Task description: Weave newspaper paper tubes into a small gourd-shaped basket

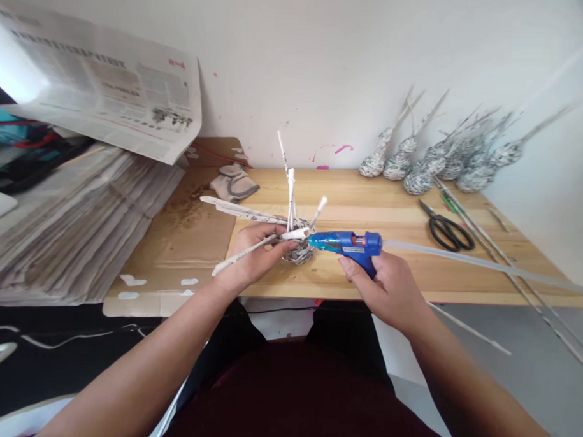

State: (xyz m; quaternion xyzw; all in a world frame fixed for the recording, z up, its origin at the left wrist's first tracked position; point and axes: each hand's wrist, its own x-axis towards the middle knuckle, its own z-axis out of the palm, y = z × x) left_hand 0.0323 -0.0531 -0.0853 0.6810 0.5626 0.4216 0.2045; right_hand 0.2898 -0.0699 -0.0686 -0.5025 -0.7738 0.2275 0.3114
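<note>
My left hand [254, 252] is closed around the rolled newspaper sticks of a small woven newspaper piece [300, 252] above the wooden table. Several white paper sticks poke out of it, up and to the left. Fingers of my right hand [389, 285] wrap round the handle of a blue hot glue gun [352, 243]. Its nozzle points left and meets, or nearly meets, the end of a paper stick near my left fingertips; I cannot tell if they touch. A long translucent glue stick [443, 254] trails from the gun's back to the right.
Black-handled scissors [446, 231] lie at right, near long paper sticks [514, 280]. Several woven newspaper gourd shapes [420, 169] stand along the wall. A grey cloth glove [233, 181], cardboard [195, 240], stacked newspapers [76, 224] and a raised newspaper sheet [119, 85] occupy the left.
</note>
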